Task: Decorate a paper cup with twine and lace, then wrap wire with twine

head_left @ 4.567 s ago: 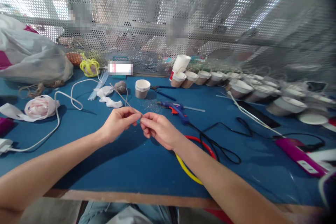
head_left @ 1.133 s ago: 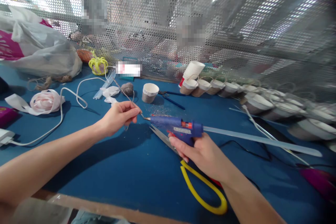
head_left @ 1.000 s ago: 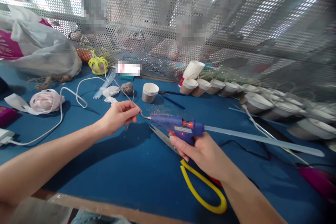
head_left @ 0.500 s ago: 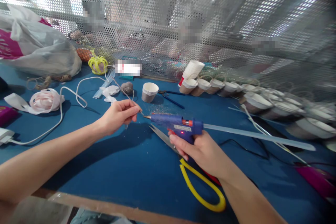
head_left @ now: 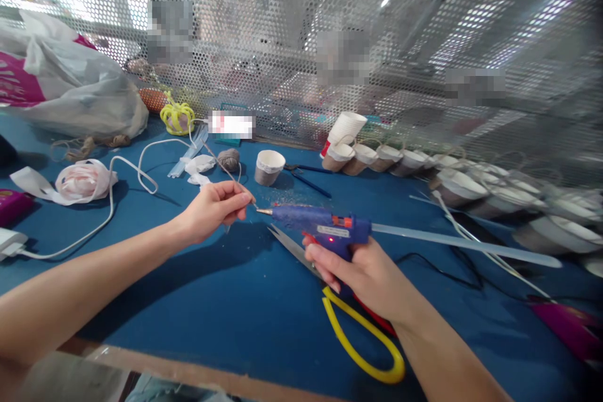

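Observation:
My right hand (head_left: 348, 264) is wrapped round the grip of a blue hot glue gun (head_left: 301, 220), whose red light is lit. A long translucent glue stick (head_left: 466, 245) juts from its back. My left hand (head_left: 219, 208) pinches the end of a thin grey cord (head_left: 229, 174), and the gun's metal nozzle points at that end, very close to it. Behind the left hand lies a small ball of grey yarn (head_left: 228, 160). Just past the nozzle stands a grey-wrapped paper cup (head_left: 269, 168). Large scissors (head_left: 362, 339) with a yellow handle lie partly under the gun and right hand.
Pliers (head_left: 308, 179) lie right of the single cup. Several wrapped cups with handles (head_left: 459, 185) line the right back, beside stacked white cups (head_left: 347, 127). At left are a pale ribbon roll (head_left: 85, 181), a white cable (head_left: 110, 201) and a plastic bag (head_left: 89, 88). A perforated metal screen (head_left: 282, 25) stands behind.
The glue gun has shifted slightly to the right, its nozzle staying close to the cord end. My left hand has barely moved.

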`<act>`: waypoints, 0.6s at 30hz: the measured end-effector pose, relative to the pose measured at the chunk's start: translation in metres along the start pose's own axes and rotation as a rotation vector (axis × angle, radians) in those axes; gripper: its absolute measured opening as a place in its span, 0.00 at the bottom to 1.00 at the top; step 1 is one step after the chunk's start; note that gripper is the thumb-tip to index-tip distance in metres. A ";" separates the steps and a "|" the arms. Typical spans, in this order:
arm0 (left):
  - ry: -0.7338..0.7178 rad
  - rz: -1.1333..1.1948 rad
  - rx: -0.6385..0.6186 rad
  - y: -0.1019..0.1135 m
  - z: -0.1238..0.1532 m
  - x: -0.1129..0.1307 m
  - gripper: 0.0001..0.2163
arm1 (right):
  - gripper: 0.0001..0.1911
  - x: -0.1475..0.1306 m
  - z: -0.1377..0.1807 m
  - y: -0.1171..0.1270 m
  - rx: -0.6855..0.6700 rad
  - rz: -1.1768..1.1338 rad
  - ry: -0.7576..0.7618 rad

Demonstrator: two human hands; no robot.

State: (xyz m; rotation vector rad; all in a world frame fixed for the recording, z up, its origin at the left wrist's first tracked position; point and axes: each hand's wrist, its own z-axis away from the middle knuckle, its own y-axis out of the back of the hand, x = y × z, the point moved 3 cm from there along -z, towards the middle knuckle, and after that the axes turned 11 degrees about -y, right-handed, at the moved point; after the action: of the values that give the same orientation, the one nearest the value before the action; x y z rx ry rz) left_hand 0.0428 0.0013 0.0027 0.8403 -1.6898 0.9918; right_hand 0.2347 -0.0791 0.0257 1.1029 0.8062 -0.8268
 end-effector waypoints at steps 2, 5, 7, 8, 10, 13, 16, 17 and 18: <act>0.004 -0.002 -0.002 0.000 0.000 0.000 0.11 | 0.13 0.001 -0.001 0.001 0.027 -0.002 0.008; 0.003 -0.008 0.002 0.000 0.000 0.000 0.10 | 0.13 0.003 -0.002 0.001 0.011 0.002 -0.023; 0.006 -0.017 0.006 0.000 0.000 0.001 0.10 | 0.14 0.004 -0.001 0.001 -0.046 -0.024 -0.037; 0.007 -0.022 0.006 0.000 0.000 0.000 0.10 | 0.14 0.003 0.000 0.002 -0.064 -0.055 -0.033; 0.002 -0.029 -0.001 0.001 0.000 0.000 0.09 | 0.14 0.001 0.000 0.007 -0.056 -0.137 -0.015; -0.009 -0.044 -0.022 0.001 0.000 -0.001 0.09 | 0.13 0.004 -0.006 0.025 0.104 -0.211 -0.003; -0.012 -0.072 -0.047 0.000 0.001 -0.001 0.09 | 0.14 0.016 -0.019 0.048 0.361 -0.153 -0.060; -0.009 -0.082 -0.052 -0.001 0.002 -0.001 0.09 | 0.15 0.021 -0.025 0.055 0.434 -0.101 -0.092; -0.004 -0.091 -0.057 -0.002 0.003 -0.001 0.09 | 0.16 0.026 -0.031 0.061 0.480 -0.023 -0.138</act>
State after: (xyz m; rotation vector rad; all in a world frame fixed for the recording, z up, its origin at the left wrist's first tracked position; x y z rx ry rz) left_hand 0.0433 -0.0019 0.0016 0.8739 -1.6608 0.8768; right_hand 0.2959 -0.0395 0.0207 1.4399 0.5153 -1.1390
